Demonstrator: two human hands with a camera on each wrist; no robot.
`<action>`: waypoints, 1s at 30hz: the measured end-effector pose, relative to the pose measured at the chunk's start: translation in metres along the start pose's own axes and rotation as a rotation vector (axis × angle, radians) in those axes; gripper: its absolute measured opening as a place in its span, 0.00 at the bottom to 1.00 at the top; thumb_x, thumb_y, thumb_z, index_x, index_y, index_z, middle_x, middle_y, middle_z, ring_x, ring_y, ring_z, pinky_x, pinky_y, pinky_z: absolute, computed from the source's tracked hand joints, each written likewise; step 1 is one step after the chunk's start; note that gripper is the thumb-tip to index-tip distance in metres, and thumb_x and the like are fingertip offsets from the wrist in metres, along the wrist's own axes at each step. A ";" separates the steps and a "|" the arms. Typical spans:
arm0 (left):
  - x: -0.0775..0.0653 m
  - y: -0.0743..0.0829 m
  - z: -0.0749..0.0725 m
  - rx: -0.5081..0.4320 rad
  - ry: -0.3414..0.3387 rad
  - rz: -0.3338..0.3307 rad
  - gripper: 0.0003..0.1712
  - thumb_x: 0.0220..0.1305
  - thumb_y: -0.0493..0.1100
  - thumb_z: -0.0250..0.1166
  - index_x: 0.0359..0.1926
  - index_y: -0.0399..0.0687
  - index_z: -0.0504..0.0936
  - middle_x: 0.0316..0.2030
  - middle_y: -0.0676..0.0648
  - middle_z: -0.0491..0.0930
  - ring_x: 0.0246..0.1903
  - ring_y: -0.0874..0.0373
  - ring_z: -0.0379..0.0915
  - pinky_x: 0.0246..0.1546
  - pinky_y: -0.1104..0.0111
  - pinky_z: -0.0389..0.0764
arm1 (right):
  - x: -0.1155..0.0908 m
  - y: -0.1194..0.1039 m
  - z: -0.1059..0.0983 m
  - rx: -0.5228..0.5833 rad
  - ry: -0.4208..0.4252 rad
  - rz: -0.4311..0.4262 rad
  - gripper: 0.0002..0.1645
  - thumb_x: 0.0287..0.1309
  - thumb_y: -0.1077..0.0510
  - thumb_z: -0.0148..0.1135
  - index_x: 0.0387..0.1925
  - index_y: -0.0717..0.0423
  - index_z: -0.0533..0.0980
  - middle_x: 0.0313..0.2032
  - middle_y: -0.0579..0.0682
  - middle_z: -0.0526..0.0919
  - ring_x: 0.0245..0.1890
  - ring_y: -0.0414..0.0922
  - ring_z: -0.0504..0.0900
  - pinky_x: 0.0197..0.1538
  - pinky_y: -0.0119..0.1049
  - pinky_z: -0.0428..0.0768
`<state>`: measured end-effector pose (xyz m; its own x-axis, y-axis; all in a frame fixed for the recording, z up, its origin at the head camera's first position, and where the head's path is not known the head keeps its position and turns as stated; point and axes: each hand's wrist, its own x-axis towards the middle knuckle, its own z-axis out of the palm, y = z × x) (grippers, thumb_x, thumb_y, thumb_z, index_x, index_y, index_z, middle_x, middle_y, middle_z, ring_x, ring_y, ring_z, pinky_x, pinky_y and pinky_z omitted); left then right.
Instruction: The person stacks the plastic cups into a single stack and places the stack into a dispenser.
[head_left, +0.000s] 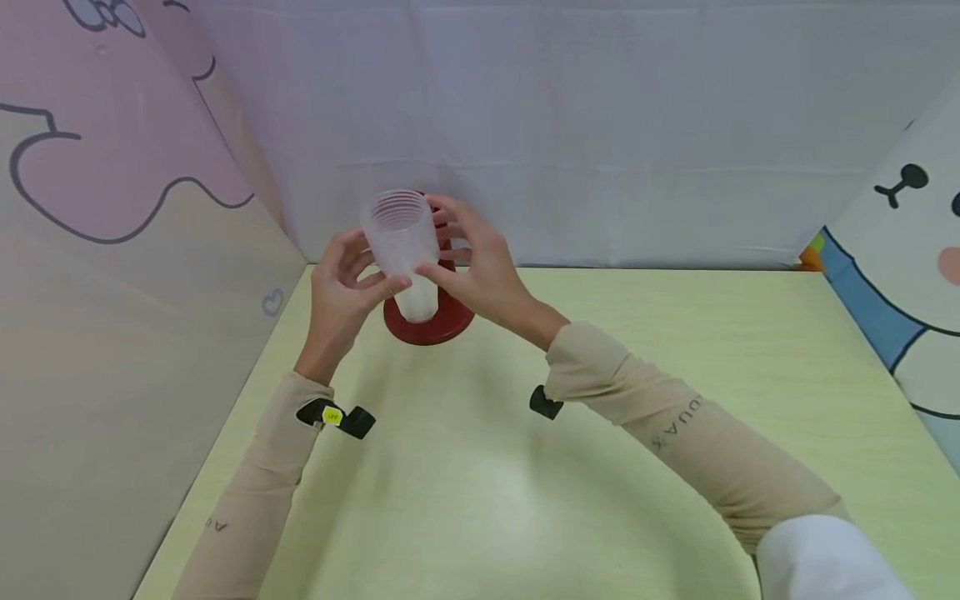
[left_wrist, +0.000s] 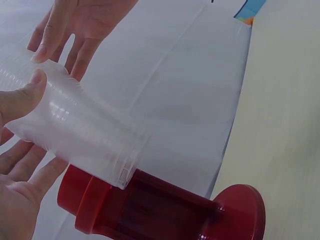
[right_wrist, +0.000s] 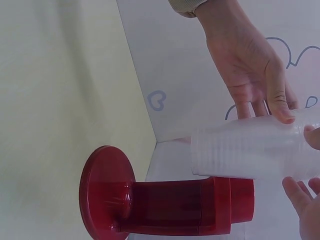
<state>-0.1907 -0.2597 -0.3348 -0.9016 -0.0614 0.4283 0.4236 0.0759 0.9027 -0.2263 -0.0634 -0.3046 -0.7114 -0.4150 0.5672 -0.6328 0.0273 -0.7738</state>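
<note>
Both hands hold a nested stack of clear plastic cups [head_left: 401, 237], lifted above the table. My left hand [head_left: 339, 293] grips it from the left, thumb across the near side and fingers behind. On the right, my right hand [head_left: 483, 262] has its thumb on the near side and fingers round the far side. Right behind the stack stands a red cup dispenser [head_left: 444, 321] with a round base, largely hidden in the head view. Seen from the right wrist, the stack [right_wrist: 250, 147] overlaps the upper part of the dispenser's tube [right_wrist: 167, 207].
The dispenser is at the far left of the pale yellow-green table [head_left: 480, 467], close to the white back wall [head_left: 570, 133]. A cartoon-printed side panel [head_left: 97, 333] borders the table on the left, another [head_left: 900, 275] on the right.
</note>
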 end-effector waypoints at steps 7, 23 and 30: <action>0.006 0.001 0.000 0.027 0.000 -0.006 0.37 0.49 0.32 0.73 0.61 0.49 0.70 0.56 0.43 0.73 0.54 0.50 0.73 0.50 0.64 0.78 | 0.005 0.003 -0.003 -0.001 -0.006 0.004 0.41 0.49 0.65 0.70 0.64 0.57 0.63 0.50 0.56 0.74 0.47 0.49 0.78 0.47 0.43 0.81; 0.022 0.012 -0.001 0.037 -0.005 0.042 0.38 0.48 0.32 0.73 0.60 0.50 0.70 0.55 0.44 0.73 0.51 0.49 0.72 0.50 0.64 0.78 | 0.021 -0.007 -0.009 -0.060 -0.018 -0.004 0.41 0.52 0.63 0.69 0.66 0.56 0.62 0.52 0.56 0.74 0.49 0.45 0.78 0.50 0.39 0.80; 0.030 0.021 -0.003 0.098 -0.001 0.054 0.37 0.50 0.35 0.73 0.61 0.52 0.69 0.56 0.46 0.72 0.53 0.50 0.70 0.52 0.64 0.77 | 0.031 -0.012 -0.010 -0.087 -0.004 -0.023 0.41 0.53 0.62 0.68 0.67 0.55 0.62 0.53 0.55 0.75 0.50 0.43 0.77 0.50 0.36 0.79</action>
<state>-0.2088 -0.2629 -0.3032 -0.8780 -0.0532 0.4757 0.4606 0.1761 0.8699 -0.2441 -0.0672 -0.2751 -0.6953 -0.4203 0.5830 -0.6732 0.0969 -0.7331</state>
